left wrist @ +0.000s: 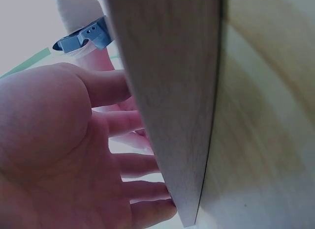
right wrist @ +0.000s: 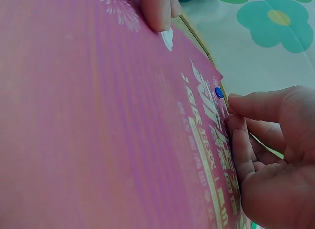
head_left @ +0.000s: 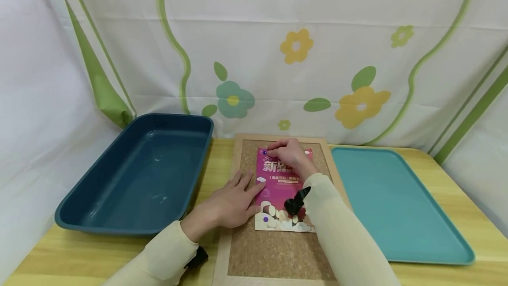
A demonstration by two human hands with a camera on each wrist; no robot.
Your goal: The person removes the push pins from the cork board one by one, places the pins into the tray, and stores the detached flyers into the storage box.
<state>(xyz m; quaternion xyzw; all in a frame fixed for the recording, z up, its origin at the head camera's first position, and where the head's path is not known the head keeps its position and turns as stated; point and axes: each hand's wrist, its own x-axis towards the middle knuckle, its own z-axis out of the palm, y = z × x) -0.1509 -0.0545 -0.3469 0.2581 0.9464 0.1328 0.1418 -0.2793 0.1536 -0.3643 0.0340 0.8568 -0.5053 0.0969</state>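
Observation:
A pink poster [head_left: 274, 193] with white lettering and sweets pictured along its bottom lies on a wood-framed cork board [head_left: 274, 255]. My left hand [head_left: 233, 204] rests spread over the board's left frame, its fingertips at the poster's left edge. In the left wrist view, its fingers reach past the wooden frame [left wrist: 167, 91]. At the poster's top left, a blue pushpin [right wrist: 219, 93] sits with the fingertips of my right hand [head_left: 291, 156] right beside it. Those fingers are bent; I cannot tell whether they pinch anything. Near the bottom left corner is another blue pushpin [head_left: 265, 219].
A deep dark-blue tub [head_left: 131, 175] stands to the left of the board. On the right, a flat teal tray [head_left: 401, 206] lies on the wooden table [head_left: 43, 259]. White flowered cloth [head_left: 254, 47] hangs behind and along both sides.

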